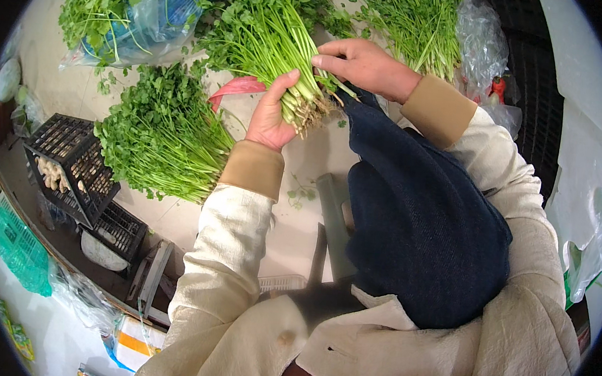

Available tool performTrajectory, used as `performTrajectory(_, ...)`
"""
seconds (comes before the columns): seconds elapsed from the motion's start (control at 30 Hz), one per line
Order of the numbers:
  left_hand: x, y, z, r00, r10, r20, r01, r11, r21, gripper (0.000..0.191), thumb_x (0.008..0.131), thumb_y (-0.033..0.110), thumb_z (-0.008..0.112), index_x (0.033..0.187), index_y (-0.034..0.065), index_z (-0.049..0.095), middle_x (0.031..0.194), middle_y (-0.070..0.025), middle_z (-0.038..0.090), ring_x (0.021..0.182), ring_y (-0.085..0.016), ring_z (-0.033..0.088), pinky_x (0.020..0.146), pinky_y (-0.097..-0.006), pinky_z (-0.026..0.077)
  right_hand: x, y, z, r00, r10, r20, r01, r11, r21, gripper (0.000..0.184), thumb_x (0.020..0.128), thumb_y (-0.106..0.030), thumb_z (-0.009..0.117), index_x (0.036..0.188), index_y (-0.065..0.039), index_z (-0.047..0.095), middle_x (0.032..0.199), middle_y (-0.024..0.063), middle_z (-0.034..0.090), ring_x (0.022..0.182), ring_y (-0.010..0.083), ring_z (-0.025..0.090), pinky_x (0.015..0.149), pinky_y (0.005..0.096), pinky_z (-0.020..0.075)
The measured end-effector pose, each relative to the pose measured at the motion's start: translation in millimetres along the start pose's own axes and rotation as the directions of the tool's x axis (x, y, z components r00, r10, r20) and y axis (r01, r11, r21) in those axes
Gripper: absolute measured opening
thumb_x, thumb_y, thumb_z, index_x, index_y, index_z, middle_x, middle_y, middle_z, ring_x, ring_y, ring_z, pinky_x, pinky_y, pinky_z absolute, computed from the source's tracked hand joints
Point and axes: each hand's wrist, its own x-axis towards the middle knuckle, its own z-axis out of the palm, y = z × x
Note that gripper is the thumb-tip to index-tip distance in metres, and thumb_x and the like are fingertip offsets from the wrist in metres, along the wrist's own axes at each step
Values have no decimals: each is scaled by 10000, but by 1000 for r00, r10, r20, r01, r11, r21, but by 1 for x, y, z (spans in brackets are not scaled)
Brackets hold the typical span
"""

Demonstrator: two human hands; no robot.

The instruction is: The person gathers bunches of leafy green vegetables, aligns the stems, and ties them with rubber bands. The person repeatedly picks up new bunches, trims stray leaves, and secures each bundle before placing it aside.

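My left hand (274,110) is wrapped around the lower stems of a bunch of fresh coriander (269,47), thumb on top. Its pale, stringy roots (309,114) point toward me and the leaves fan away. At the bunch's right side, my right hand (366,67) has thumb and forefinger against the stems. A few stalks (343,88) with roots stick out below that hand, curled fingers partly hiding them. A larger heap of coriander (162,129) lies on the floor left of my left wrist. Beside the left hand is a red strip (237,88), perhaps plastic.
More coriander (414,27) lies at the far right beside clear plastic bags (482,35). A blue bag inside clear plastic (161,12) sits far left. Black crates (72,164), one holding ginger-like roots (53,174), stand left. My denim-covered leg (420,224) is close on the right.
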Motion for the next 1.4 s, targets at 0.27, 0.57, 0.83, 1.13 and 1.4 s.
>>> performTrajectory(0.27, -2, 3, 4, 1000, -13, 1, 13, 1000, -22, 390, 874, 164, 579, 1222, 24, 473, 1123, -127, 583, 1017, -266, 585, 904, -432, 486, 10, -3, 12, 966, -225, -128, 176, 934, -312, 304, 834, -291, 638, 977, -24, 663, 851, 116, 602, 791, 204, 578, 709, 303, 462)
performTrajectory(0.57, 2, -5, 4, 998, 12, 59, -7, 997, -72, 336, 877, 147, 576, 1178, 25, 487, 1093, -129, 587, 1010, -258, 588, 900, -434, 490, 4, -7, 18, 880, -253, -402, 164, 956, -244, 408, 687, -302, 792, 953, -56, 604, 847, 47, 493, 745, 142, 499, 674, 272, 455)
performTrajectory(0.83, 1, -5, -2, 999, -8, 43, 11, 997, -79, 357, 867, 161, 584, 1179, 16, 493, 1093, -155, 597, 1014, -284, 594, 918, -456, 484, -1, -1, 15, 949, 84, -303, -127, 984, -126, 413, 768, -410, 733, 762, -48, 535, 622, -22, 468, 558, 56, 403, 502, 230, 363)
performTrajectory(1.13, -3, -3, -5, 997, -63, 54, 65, 997, -37, 414, 880, 177, 565, 1227, -19, 451, 1122, -165, 575, 1029, -286, 582, 920, -442, 479, -13, -1, 19, 990, 119, -70, -100, 968, 230, 463, 804, -391, 699, 921, 38, 572, 724, 77, 600, 615, 119, 557, 564, 260, 473)
performTrajectory(1.4, -9, -12, -2, 997, -26, 75, 29, 999, -41, 470, 867, 240, 581, 1255, 19, 433, 1157, -161, 550, 1043, -297, 567, 916, -446, 480, -11, -11, 21, 905, -321, -280, 225, 919, -324, 274, 763, -339, 720, 820, -79, 657, 791, 50, 633, 728, 175, 595, 669, 308, 478)
